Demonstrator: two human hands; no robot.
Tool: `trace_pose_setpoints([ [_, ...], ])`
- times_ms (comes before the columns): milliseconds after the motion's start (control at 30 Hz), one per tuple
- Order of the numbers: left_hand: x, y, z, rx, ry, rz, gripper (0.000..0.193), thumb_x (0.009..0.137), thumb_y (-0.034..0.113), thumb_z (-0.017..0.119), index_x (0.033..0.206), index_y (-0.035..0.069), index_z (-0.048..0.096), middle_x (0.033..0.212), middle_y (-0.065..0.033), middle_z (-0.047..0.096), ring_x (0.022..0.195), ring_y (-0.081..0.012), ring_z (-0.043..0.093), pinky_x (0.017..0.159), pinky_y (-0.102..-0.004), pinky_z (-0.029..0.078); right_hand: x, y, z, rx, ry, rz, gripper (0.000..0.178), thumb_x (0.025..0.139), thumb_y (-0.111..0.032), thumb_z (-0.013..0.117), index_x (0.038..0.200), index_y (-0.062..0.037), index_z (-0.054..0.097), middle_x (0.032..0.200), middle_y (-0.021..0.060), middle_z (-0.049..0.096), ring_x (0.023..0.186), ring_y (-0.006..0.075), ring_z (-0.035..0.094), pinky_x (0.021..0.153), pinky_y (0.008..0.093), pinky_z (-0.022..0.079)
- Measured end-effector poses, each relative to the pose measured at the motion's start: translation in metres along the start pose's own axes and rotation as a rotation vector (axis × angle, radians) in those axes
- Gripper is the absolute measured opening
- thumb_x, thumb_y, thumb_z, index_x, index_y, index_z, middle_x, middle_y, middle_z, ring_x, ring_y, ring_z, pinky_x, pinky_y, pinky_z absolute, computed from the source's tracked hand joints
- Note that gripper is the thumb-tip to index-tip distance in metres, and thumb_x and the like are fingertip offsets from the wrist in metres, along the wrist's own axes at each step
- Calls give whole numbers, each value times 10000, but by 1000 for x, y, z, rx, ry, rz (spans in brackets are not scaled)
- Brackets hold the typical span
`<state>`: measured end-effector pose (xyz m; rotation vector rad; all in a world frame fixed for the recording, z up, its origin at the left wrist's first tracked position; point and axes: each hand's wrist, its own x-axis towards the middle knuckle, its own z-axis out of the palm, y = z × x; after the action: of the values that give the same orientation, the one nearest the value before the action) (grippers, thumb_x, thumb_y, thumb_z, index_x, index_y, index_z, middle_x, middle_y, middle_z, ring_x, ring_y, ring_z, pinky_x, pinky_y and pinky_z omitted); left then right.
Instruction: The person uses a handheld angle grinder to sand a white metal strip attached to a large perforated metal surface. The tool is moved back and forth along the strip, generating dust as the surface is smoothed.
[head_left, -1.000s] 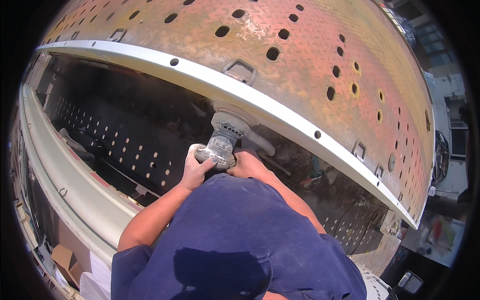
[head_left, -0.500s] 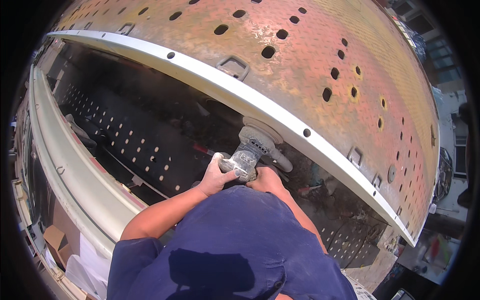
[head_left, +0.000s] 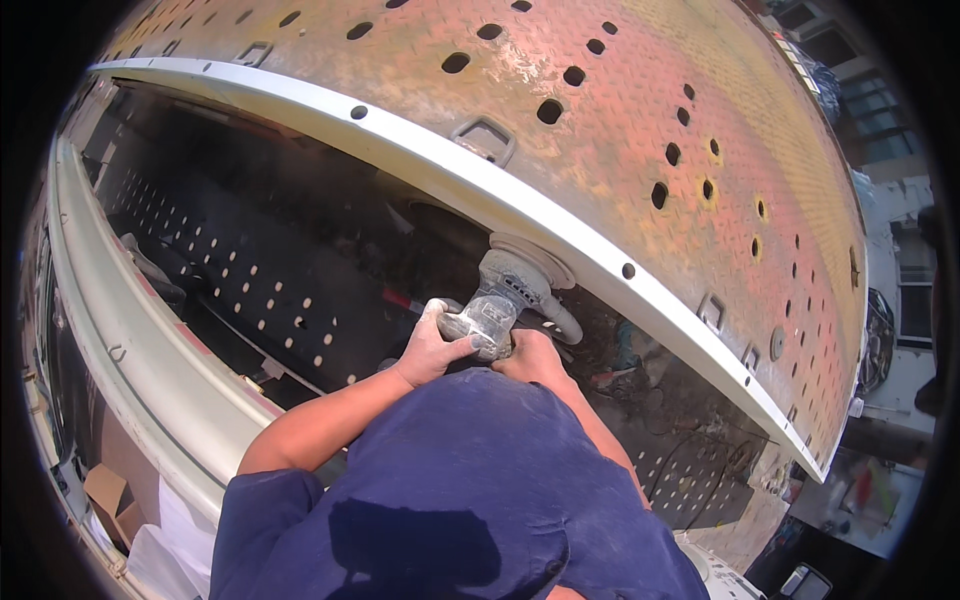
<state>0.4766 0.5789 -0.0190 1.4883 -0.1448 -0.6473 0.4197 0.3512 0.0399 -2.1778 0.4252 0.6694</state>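
A dust-coated disc sander is held in front of my body, its round pad against the side face of the big panel, just under the white edge strip. My left hand wraps round the left side of its rear body, whitened with dust. On the other side, my right hand is closed on the back end of the tool; part of its fingers is hidden. A rounded grey bar sticks out to the right of the sander head.
The large panel has worn red-yellow treadplate, oval holes and metal loops. Below lies a dark recess with a perforated plate and debris. A pale rail curves along the left. A cardboard box sits at lower left.
The sander and both hands stay nearly in place. The panel and its white edge have shifted slightly in view, the holes a little lower and to the right near the middle.
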Motion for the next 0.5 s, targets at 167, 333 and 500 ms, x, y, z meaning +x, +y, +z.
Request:
trace_pose_setpoints([
  [167,7,3,-45,-35,40,62,778,910,379,996,1392,1,517,1223,-119,692,1134,-156,663,1008,-362,583,27,-37,13,29,-52,-78,403,806,-210,883,1118,38,822,1021,270,832,1000,410,824,923,471,619],
  [333,7,15,-74,-34,111,77,796,923,356,978,1449,9,491,1267,-126,668,1163,-166,644,1030,-365,573,49,-69,22,7,-70,-111,379,806,-214,868,1102,17,815,1032,274,826,1037,446,808,945,491,618],
  [500,-1,37,-82,72,148,66,793,933,329,962,1469,8,473,1311,-150,637,1195,-179,633,1051,-378,572,51,-80,26,50,-7,-222,415,778,-212,883,1096,39,794,1040,295,818,1045,466,805,941,512,625],
])
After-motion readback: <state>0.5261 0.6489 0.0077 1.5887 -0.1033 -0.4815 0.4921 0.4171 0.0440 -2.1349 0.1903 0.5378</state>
